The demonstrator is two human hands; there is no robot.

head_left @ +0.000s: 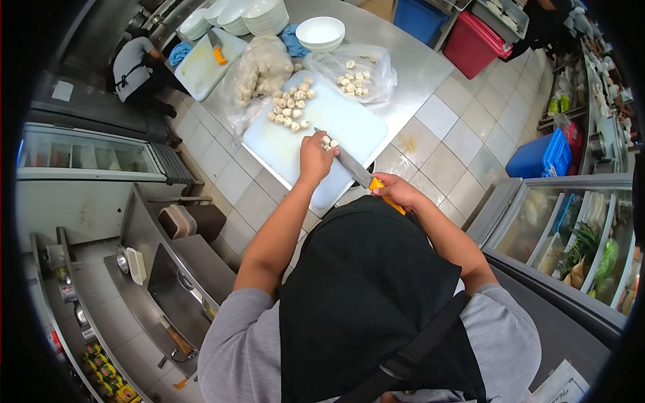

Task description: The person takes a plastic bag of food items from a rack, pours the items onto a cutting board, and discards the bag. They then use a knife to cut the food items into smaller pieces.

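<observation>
My right hand (398,191) is closed around the yellow handle of a kitchen knife (354,168), whose wide blade slants across the white cutting board (363,124). My left hand (316,158) is at the blade's far end, its fingers bent and closed against a few small pale ball pieces (329,142). How firmly they are gripped is partly hidden. Farther up the board lies a group of whole, round, beige balls (290,106). Behind it, a clear plastic bag (259,70) bulges with more balls. Cut pieces lie in another open plastic bag (379,74).
White bowls (321,31), stacked plates (265,17) and a second board (211,64) with a yellow-handled knife stand on the steel table (420,70). A person (134,67) bends at the left. Glass-topped freezers (564,235) flank me; a red bin (474,43) stands beyond.
</observation>
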